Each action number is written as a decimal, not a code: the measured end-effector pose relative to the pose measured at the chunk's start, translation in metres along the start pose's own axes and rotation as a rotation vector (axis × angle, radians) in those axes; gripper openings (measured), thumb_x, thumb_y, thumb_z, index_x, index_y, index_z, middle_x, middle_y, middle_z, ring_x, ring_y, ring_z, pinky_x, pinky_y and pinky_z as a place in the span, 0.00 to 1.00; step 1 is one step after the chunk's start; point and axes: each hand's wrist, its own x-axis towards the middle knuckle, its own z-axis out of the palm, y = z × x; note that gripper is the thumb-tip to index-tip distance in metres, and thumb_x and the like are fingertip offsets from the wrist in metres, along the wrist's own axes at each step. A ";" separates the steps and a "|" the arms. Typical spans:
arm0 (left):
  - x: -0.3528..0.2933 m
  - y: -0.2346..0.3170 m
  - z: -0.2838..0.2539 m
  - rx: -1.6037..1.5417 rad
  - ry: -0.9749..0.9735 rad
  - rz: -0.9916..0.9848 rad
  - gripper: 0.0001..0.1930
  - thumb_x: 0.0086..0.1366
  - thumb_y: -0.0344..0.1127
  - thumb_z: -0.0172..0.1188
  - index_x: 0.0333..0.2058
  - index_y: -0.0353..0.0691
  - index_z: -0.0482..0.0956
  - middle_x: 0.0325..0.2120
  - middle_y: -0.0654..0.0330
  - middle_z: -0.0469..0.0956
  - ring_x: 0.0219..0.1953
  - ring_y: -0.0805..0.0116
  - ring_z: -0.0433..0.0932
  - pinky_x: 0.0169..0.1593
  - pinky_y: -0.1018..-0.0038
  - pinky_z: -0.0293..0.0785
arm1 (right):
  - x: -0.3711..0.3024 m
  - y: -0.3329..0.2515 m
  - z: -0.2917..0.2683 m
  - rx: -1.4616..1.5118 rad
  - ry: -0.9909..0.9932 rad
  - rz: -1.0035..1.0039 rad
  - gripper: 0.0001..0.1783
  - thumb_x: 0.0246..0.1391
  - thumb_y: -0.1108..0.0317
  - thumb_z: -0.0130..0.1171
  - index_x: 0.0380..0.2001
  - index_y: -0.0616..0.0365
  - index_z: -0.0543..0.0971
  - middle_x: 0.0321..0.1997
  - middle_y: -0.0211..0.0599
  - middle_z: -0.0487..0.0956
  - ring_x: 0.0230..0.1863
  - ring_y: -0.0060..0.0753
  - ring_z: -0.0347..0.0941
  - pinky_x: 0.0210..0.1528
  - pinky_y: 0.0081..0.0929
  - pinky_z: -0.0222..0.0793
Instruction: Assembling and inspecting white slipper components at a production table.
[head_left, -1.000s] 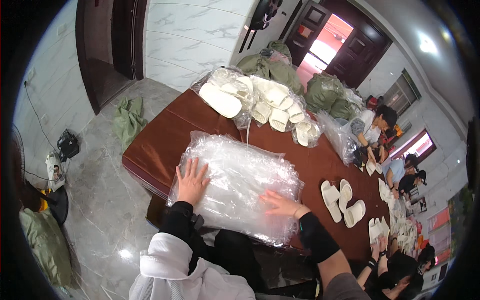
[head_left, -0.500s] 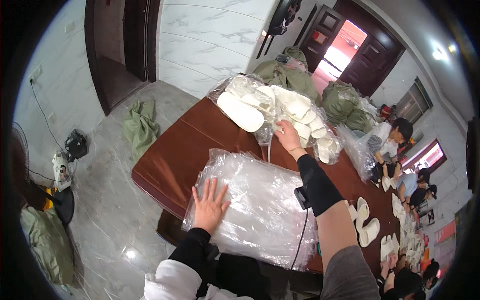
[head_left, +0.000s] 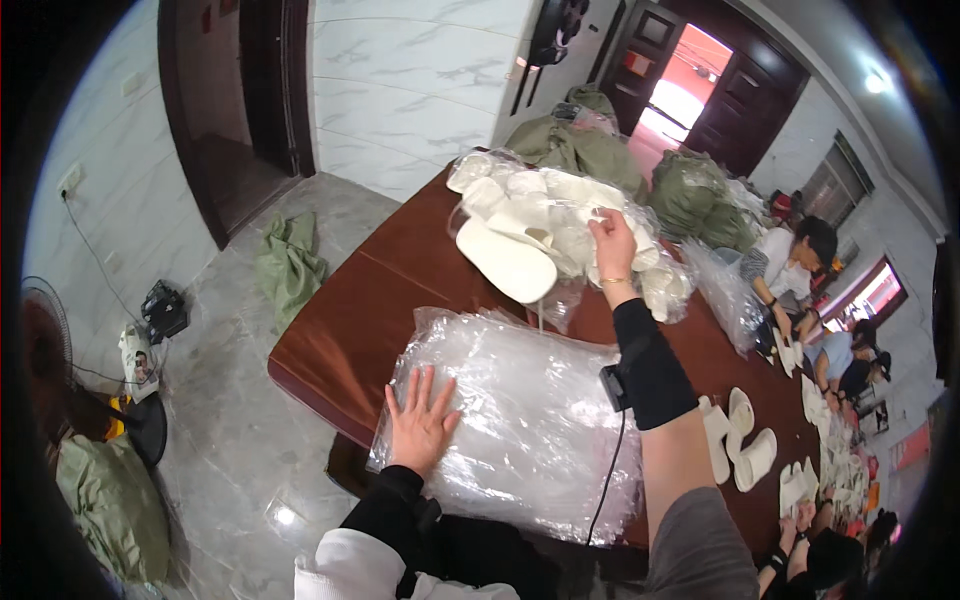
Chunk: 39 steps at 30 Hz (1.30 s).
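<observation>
**Clear film under one palm, white slippers under the other**

Plastic bags, a slick crinkled stack, lie near on the brown surface; the left hand rests flat on them, fingers spread, grasping nothing. The right hand reaches far into a clear sack of white slippers, fingers closed on one slipper. Soft flat soles are heaped loosely there, so a tug could likely spill them. The glossy stack may slide toward the near edge.

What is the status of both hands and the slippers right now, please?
Left hand flat, open on the stack of clear plastic bags. Right hand reaching into the bagged pile of white slippers, fingers closing on one. Nothing in the way.
</observation>
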 end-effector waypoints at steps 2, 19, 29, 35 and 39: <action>0.001 0.002 0.000 -0.033 0.012 -0.007 0.27 0.65 0.51 0.53 0.62 0.55 0.66 0.68 0.56 0.54 0.71 0.57 0.47 0.67 0.39 0.36 | 0.011 -0.001 -0.047 -0.108 0.019 0.002 0.07 0.52 0.65 0.62 0.31 0.56 0.80 0.25 0.38 0.79 0.27 0.34 0.75 0.33 0.30 0.68; 0.001 -0.001 0.022 -0.064 0.147 0.056 0.27 0.64 0.50 0.53 0.61 0.53 0.67 0.68 0.55 0.54 0.71 0.56 0.47 0.67 0.39 0.34 | 0.004 -0.197 -0.311 -0.986 0.057 -0.277 0.14 0.54 0.58 0.54 0.37 0.57 0.77 0.31 0.47 0.80 0.36 0.54 0.77 0.37 0.44 0.70; -0.005 -0.011 0.026 -0.062 0.155 0.043 0.26 0.64 0.49 0.54 0.61 0.54 0.68 0.67 0.56 0.55 0.71 0.56 0.48 0.66 0.37 0.36 | -0.108 -0.241 -0.126 0.227 -0.602 0.407 0.20 0.55 0.63 0.59 0.40 0.64 0.63 0.21 0.47 0.77 0.08 0.35 0.71 0.09 0.29 0.67; 0.002 -0.011 0.022 -0.017 0.050 0.046 0.27 0.63 0.50 0.54 0.61 0.52 0.68 0.68 0.56 0.53 0.71 0.56 0.47 0.66 0.36 0.34 | -0.202 -0.182 -0.004 0.765 -0.504 0.932 0.21 0.58 0.63 0.55 0.48 0.61 0.61 0.40 0.49 0.73 0.31 0.45 0.79 0.32 0.42 0.81; 0.014 0.006 0.024 0.056 -0.022 0.067 0.28 0.62 0.49 0.56 0.61 0.52 0.67 0.68 0.57 0.54 0.71 0.57 0.47 0.66 0.36 0.35 | -0.249 -0.136 0.022 0.648 -0.429 0.633 0.29 0.59 0.64 0.55 0.60 0.62 0.61 0.50 0.48 0.74 0.43 0.40 0.79 0.44 0.28 0.77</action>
